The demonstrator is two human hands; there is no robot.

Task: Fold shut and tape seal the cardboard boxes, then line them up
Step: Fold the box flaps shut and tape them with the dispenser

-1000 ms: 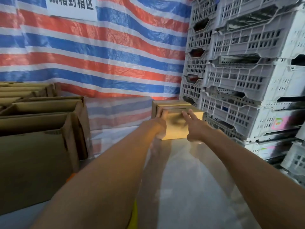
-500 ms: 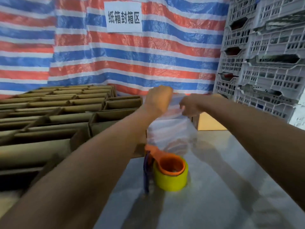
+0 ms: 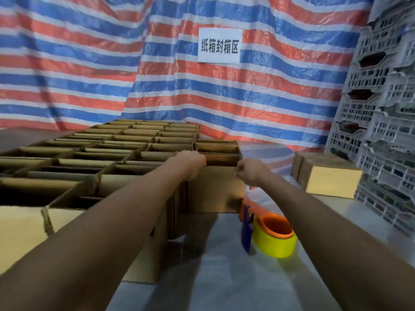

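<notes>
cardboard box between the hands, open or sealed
Open: the cardboard box shows a dark hollow top, no flaps folded over it, no tape.

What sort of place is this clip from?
Likely a makeshift warehouse packing station: rows of open cardboard boxes, a yellow tape dispenser, stacked white plastic crates, and a sign reading "carton sealing area".

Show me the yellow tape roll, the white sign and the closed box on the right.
Yellow roll of tape (image 3: 272, 243): head view, its yellow outer side.
White paper sign with black characters (image 3: 219, 46): head view, the sign's middle.
Closed brown cardboard box at the right (image 3: 332, 183): head view, its pale front face.
</notes>
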